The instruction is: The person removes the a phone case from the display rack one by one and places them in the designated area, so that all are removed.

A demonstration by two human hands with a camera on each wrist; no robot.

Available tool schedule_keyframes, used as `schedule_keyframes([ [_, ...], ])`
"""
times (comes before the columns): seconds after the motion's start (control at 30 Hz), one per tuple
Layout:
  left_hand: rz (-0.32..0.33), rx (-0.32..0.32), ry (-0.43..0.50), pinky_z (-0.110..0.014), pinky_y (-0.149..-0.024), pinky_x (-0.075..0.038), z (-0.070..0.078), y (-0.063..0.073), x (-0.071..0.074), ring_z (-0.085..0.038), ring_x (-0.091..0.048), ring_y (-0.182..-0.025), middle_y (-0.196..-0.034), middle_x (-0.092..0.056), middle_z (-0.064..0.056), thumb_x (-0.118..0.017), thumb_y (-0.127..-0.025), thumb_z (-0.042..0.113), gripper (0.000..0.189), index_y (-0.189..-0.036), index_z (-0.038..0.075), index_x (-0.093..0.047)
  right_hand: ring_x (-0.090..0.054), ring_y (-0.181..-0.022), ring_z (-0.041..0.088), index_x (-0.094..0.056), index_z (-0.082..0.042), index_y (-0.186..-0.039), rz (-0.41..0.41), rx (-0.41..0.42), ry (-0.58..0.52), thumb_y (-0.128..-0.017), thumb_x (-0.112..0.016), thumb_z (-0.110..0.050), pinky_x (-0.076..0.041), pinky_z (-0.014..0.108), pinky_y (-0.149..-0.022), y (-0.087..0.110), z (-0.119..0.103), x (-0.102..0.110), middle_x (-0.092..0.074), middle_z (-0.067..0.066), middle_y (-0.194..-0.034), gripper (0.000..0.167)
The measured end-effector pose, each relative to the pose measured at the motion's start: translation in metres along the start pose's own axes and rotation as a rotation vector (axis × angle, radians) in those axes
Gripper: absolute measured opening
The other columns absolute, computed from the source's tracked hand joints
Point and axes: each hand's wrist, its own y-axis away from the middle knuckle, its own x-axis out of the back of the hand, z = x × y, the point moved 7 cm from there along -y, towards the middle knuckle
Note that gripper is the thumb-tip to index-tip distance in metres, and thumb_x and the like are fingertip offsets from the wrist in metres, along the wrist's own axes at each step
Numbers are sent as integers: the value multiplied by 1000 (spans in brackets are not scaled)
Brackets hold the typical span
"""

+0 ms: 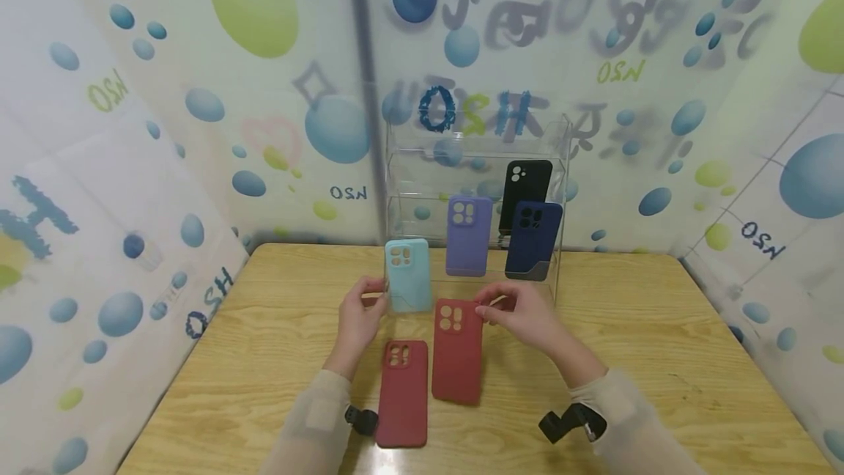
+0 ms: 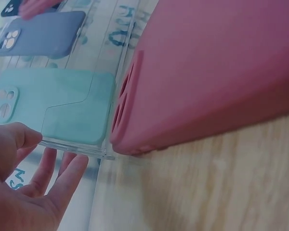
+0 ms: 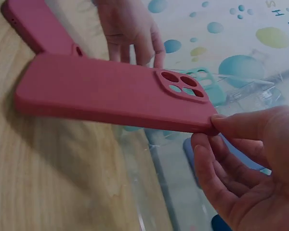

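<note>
My right hand (image 1: 524,314) pinches a red phone case (image 3: 111,91) at its top corner, between thumb and fingers. In the right wrist view that case is tilted above the wooden table. A second red phone case (image 1: 403,402) lies nearer to me, to its left. With thumb and fingers, my left hand (image 2: 26,187) grips the side edge of a clear display rack (image 2: 103,155), beside a light blue phone case (image 2: 77,108) standing in it. Higher on the rack stand a purple case (image 1: 468,237), a dark blue case (image 1: 532,240) and a black case (image 1: 524,189).
The wooden table (image 1: 659,358) carries the rack near its back edge. Patterned curtain-like walls (image 1: 277,130) with blue and green dots enclose the back and sides. A black wrist camera (image 1: 572,422) sits on the right forearm, another (image 1: 361,421) on the left.
</note>
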Motion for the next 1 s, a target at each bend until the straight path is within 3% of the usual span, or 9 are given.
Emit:
schedule_keyframes([
  [0.27, 5, -2, 3, -38, -81, -64, -1, 0, 0, -37, -69, -106, -122, -68, -17, -66, -98, 5, 19, -117, 7, -67, -73, -86, 42, -74, -4, -110, -73, 35, -7, -95, -74, -13, -63, 47, -73, 1, 22, -14, -73, 14, -101, 17],
  [0.43, 13, -1, 8, -38, -79, -64, -1, 0, 0, -38, -69, -105, -121, -68, -17, -66, -97, 4, 19, -116, 7, -67, -73, -81, 34, -74, -4, -110, -104, 26, 24, -95, -73, -12, -62, 36, -69, 0, 34, -22, -73, 13, -101, 17],
  [0.63, 15, -9, 13, -38, -80, -64, 0, 1, -1, -38, -70, -104, -121, -69, -18, -67, -97, 3, 19, -116, 6, -68, -63, -73, 16, -74, -4, -109, -102, 3, 79, -96, -72, -13, -50, 22, -57, -2, 46, -32, -73, 11, -101, 16],
  [0.87, 7, 1, 13, -38, -81, -63, -1, 2, 0, -37, -69, -105, -122, -69, -17, -66, -98, 4, 19, -116, 8, -68, -65, -89, 14, -74, -4, -108, -85, -15, 109, -97, -71, -10, -55, 22, -69, -3, 53, -43, -74, 9, -102, 13],
  [1.0, 8, 0, 13, -39, -82, -63, -1, 1, 0, -36, -69, -105, -122, -69, -17, -66, -98, 4, 19, -116, 8, -68, -64, -89, 14, -74, -4, -106, -80, -24, 126, -97, -70, -10, -54, 22, -69, -1, 52, -47, -73, 7, -100, 12],
])
